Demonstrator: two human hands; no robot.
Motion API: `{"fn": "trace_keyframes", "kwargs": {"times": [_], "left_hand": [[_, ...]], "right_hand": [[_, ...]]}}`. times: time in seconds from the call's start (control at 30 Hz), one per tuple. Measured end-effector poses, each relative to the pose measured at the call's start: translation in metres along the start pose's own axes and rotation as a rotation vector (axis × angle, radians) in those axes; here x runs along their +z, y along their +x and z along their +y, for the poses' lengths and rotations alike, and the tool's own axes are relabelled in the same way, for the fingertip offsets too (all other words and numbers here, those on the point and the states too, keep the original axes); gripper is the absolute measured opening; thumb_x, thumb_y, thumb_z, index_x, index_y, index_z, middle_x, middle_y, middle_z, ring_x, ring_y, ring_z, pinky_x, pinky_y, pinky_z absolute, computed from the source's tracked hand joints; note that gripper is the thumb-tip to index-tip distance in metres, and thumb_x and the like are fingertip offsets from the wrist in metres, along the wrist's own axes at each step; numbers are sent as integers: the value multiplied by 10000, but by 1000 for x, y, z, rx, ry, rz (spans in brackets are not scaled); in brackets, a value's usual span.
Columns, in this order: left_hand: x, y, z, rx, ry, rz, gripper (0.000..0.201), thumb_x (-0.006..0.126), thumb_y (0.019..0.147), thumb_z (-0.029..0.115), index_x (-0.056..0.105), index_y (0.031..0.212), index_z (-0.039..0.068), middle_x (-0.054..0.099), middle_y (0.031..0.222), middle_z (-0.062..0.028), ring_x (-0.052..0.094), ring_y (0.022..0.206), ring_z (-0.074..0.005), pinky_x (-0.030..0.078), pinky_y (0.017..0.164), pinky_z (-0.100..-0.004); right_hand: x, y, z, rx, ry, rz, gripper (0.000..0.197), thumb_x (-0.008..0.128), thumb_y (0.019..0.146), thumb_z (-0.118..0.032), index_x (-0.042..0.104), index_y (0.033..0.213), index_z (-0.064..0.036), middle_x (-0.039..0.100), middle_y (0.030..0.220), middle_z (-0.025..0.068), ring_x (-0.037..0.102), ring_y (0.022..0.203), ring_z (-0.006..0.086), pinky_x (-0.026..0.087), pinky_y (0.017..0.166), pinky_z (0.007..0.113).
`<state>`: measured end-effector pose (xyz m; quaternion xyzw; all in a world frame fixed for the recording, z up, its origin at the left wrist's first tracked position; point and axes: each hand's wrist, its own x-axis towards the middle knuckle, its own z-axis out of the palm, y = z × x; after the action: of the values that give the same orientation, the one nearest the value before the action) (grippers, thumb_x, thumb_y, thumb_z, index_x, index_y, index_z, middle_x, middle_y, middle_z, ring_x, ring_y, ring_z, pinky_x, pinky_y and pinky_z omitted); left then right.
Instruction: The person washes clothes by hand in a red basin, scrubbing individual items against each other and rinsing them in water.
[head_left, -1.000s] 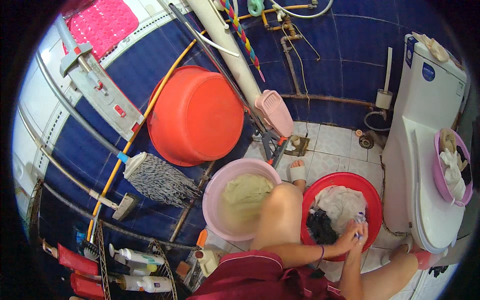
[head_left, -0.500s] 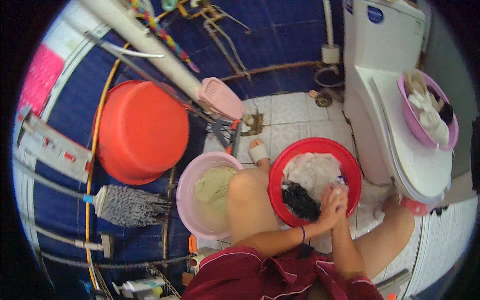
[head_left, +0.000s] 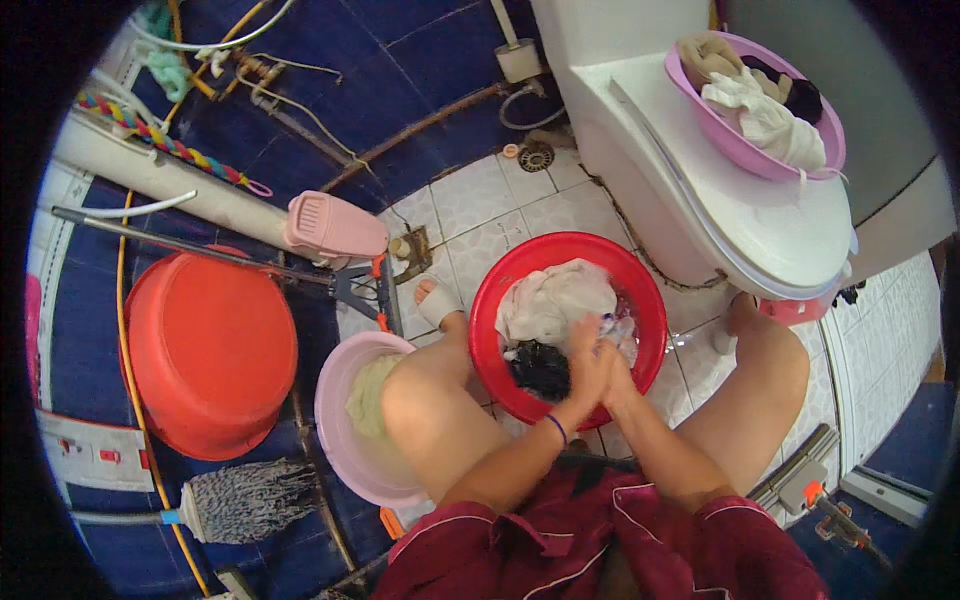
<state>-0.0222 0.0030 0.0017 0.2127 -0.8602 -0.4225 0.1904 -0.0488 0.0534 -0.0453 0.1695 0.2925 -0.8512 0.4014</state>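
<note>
Over the right side of a red basin (head_left: 484, 300), my left hand (head_left: 587, 362) and my right hand (head_left: 615, 378) are pressed together, palm to palm. A wet whitish cloth with purple marks (head_left: 626, 334) shows at their fingers; the part between the palms is hidden. White cloth (head_left: 560, 298) fills the far part of the basin, and a black cloth (head_left: 538, 370) lies nearer, left of my hands. A pale pink basin (head_left: 335, 420) beside my left knee holds a light green cloth (head_left: 370, 390) in cloudy water.
At the right, a purple basin (head_left: 715, 130) of clothes rests on the closed toilet lid (head_left: 770, 225). An orange-red tub (head_left: 215, 350) leans by the left wall, with a grey mop (head_left: 250, 500) near it. A pink lidded bin (head_left: 335, 225) stands beyond. A floor drain (head_left: 535, 157) lies far back.
The view has shifted, so the basins and toilet sit further left and higher in the picture. My hands stay pressed together over the red basin, with their fingers now stretched further forward.
</note>
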Motion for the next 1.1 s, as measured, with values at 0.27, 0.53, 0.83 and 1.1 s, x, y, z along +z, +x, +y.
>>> {"fn": "trace_keyframes", "kwargs": {"times": [0.27,0.53,0.83,1.1], "left_hand": [[-3,-22,35,-133,-151,-31,295,438,779,174,465,1057,79,351,1144,-174,302,1082,-305,242,896,-373],[-11,1,19,-308,-76,-104,342,364,822,282,508,826,-29,543,742,-185,517,683,-298,393,636,-346],[-6,4,-13,-469,-113,-290,331,359,805,273,522,791,-14,529,798,-195,500,758,-323,376,671,-385],[-22,14,-27,6,117,-53,619,607,628,131,311,1165,46,320,1162,-188,277,1100,-335,244,903,-365]], "right_hand": [[35,-21,-44,149,28,93,280,432,755,-326,494,862,-75,512,836,49,486,769,175,399,675,291],[40,-28,-22,109,-61,159,311,398,792,-390,480,844,-95,485,813,20,468,762,140,381,693,268],[48,-31,-30,-210,-537,324,305,514,683,-196,461,915,-5,507,779,46,478,691,137,392,614,266],[48,-32,-58,-313,-902,19,229,512,654,-157,500,824,-4,505,700,22,468,623,117,378,561,255]]}}
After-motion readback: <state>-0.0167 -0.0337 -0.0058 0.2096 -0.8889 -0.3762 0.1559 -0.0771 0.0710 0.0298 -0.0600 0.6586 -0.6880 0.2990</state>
